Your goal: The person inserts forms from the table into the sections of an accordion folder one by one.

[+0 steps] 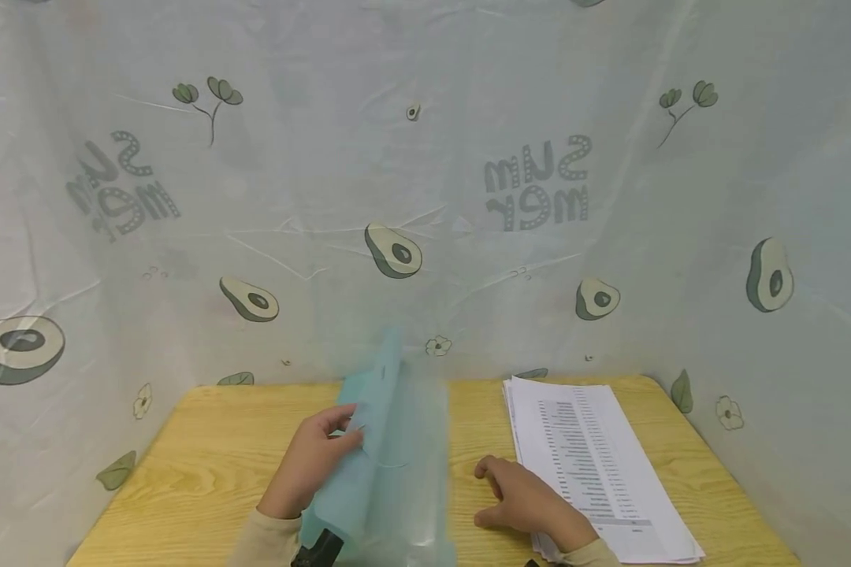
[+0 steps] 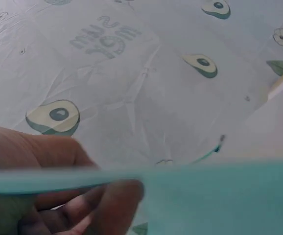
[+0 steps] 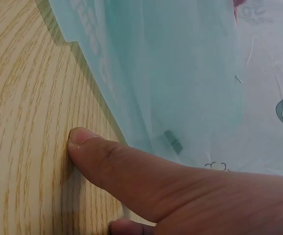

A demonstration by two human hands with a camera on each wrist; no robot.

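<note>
A translucent blue-green plastic document folder (image 1: 414,441) stands partly opened in the middle of the table. My left hand (image 1: 319,449) pinches its raised cover between thumb and fingers; in the left wrist view the sheet's edge (image 2: 220,196) runs across those fingers. A thin cord with a dark end (image 2: 219,146) shows beyond that edge. Between the folder and a stack of printed paper (image 1: 596,465) is my right hand (image 1: 528,500), its fingers loosely bent and holding nothing. In the right wrist view its thumb (image 3: 102,152) is beside the folder's edge, over the wood.
The wooden table (image 1: 220,449) has a light yellow grain. Behind it and at both sides hangs a pale sheet (image 1: 312,197) printed with avocados, leaves and mirrored lettering. The paper stack lies slightly fanned on the right.
</note>
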